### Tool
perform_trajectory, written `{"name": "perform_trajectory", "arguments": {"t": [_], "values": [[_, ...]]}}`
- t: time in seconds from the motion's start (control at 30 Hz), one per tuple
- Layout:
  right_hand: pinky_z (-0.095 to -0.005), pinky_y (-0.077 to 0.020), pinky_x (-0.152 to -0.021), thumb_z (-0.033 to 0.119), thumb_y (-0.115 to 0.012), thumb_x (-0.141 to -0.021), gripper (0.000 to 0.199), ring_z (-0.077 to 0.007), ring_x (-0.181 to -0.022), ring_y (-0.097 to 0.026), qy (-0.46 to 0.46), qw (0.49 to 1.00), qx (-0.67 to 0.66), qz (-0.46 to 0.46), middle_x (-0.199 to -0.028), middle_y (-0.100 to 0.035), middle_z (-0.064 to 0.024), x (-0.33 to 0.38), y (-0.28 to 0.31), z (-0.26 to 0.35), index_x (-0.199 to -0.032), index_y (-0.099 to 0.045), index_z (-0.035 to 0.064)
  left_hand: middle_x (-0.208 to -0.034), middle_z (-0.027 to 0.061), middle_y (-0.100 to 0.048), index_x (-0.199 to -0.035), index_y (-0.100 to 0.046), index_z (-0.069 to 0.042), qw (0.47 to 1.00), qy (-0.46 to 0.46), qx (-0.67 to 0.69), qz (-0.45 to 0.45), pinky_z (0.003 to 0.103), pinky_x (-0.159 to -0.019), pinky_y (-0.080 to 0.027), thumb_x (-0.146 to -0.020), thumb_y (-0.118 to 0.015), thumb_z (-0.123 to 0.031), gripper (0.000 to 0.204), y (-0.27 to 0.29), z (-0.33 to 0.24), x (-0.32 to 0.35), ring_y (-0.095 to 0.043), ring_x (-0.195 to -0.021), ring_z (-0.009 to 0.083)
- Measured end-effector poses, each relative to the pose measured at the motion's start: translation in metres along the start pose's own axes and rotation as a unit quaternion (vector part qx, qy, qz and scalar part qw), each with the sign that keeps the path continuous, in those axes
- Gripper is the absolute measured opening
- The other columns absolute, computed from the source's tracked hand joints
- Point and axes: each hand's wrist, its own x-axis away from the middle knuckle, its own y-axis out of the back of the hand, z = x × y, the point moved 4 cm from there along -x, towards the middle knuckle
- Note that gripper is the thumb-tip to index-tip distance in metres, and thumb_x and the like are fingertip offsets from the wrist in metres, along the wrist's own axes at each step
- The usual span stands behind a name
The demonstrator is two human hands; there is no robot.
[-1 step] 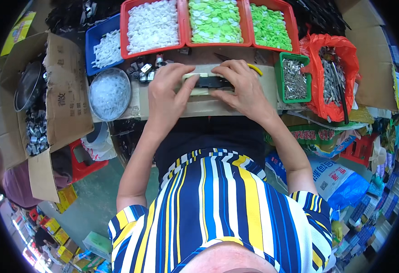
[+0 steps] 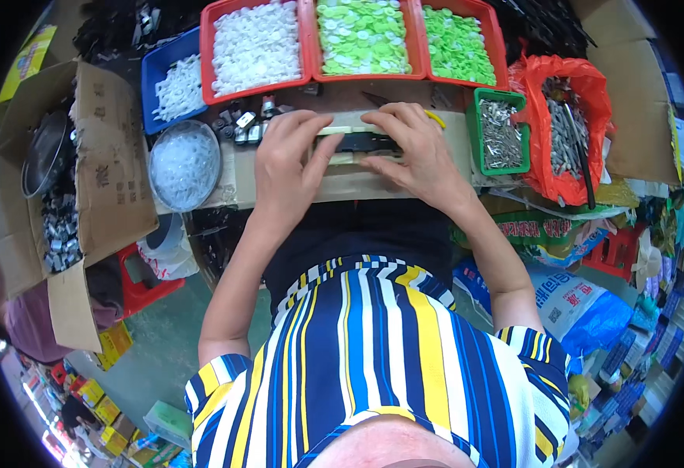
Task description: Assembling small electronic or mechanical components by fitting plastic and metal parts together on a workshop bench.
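Observation:
My left hand (image 2: 289, 160) and my right hand (image 2: 421, 154) face each other over the bench. Between them lies a flat black piece (image 2: 364, 142), bordered by pale cream strips (image 2: 347, 158) on its near and far sides. My left thumb and fingers curl around its left end, while my right thumb and fingers bracket the right end. The fingers cover both ends, so how the black piece and strips fit together is hidden. Just beyond my right fingers a tool with a yellow handle (image 2: 435, 118) lies on the bench. Small metal-and-black parts (image 2: 246, 125) sit beyond my left hand.
Red trays (image 2: 308, 80) of white and green pieces line the back. On the left are a blue tray (image 2: 148, 78), a bowl of clear pieces (image 2: 185, 165) and a cardboard box (image 2: 112, 156). A green basket of metal pins (image 2: 501, 134) and a red bag (image 2: 530, 82) stand right.
My left thumb has shifted slightly along the near side of the black piece. The whole view has moved a little; the right hand holds nearly the same pose.

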Motion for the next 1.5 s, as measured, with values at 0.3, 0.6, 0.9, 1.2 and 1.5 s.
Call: {"name": "perform_trajectory", "arguments": {"t": [0.3, 0.6, 0.9, 1.2, 1.5], "values": [[-0.0407, -0.048, -0.088, 0.02, -0.067, -0.089, 0.027, -0.0337, -0.101, -0.062, -0.163, 0.917, 0.279, -0.236, -0.105, -0.064, -0.0182, 0.073, 0.166, -0.115, -0.108, -0.066, 0.0007, -0.149, 0.0232, -0.037, -0.14, -0.041, 0.007, 0.964, -0.094, -0.199, 0.15, 0.05, -0.113, -0.027, -0.078, -0.072, -0.047, 0.088, -0.053, -0.016, 0.031, -0.026, -0.145, 0.037], [-0.0472, -0.0487, -0.082, 0.021, -0.059, -0.093, 0.029, -0.0396, -0.096, -0.062, -0.246, 0.859, 0.426, -0.139, -0.101, -0.065, -0.0217, 0.148, 0.218, -0.244, -0.116, -0.061, 0.0039, -0.15, 0.0261, -0.036, -0.142, -0.038, 0.008, 0.953, -0.141, -0.241, 0.115, 0.048, -0.113, -0.029, -0.075, -0.073, -0.05, 0.095, -0.064, -0.01, 0.033, -0.032, -0.142, 0.0385], [-0.0414, -0.0465, -0.07, 0.024, -0.057, -0.098, 0.024, -0.0346, -0.076, -0.06, -0.25, 0.918, 0.226, -0.208, -0.085, -0.061, -0.0217, 0.116, 0.184, -0.109, -0.103, -0.06, 0.0007, -0.149, 0.0234, -0.039, -0.141, -0.04, 0.007, 0.969, -0.135, -0.178, 0.104, 0.049, -0.113, -0.029, -0.078, -0.074, -0.04, 0.085, -0.057, -0.012, 0.034, -0.033, -0.142, 0.0377], [-0.0471, -0.049, -0.062, 0.011, -0.061, -0.091, 0.017, -0.0404, -0.075, -0.063, -0.118, 0.99, 0.069, 0.03, -0.085, -0.063, -0.0207, 0.068, 0.053, -0.012, -0.106, -0.056, 0.0043, -0.145, 0.0241, -0.043, -0.139, -0.044, 0.007, 0.963, -0.154, -0.205, 0.079, 0.049, -0.112, -0.031, -0.079, -0.075, -0.037, 0.081, -0.064, -0.008, 0.038, -0.039, -0.138, 0.0384], [-0.0365, -0.0536, -0.068, 0.0, -0.065, -0.087, 0.031, -0.0332, -0.078, -0.068, -0.024, 0.991, 0.044, -0.125, -0.097, -0.069, -0.017, 0.063, 0.08, 0.034, -0.118, -0.06, -0.0011, -0.143, 0.0245, -0.046, -0.137, -0.046, 0.008, 0.962, -0.156, -0.215, 0.055, 0.048, -0.112, -0.031, -0.08, -0.073, -0.04, 0.08, -0.065, -0.004, 0.04, -0.041, -0.137, 0.0383]]}}
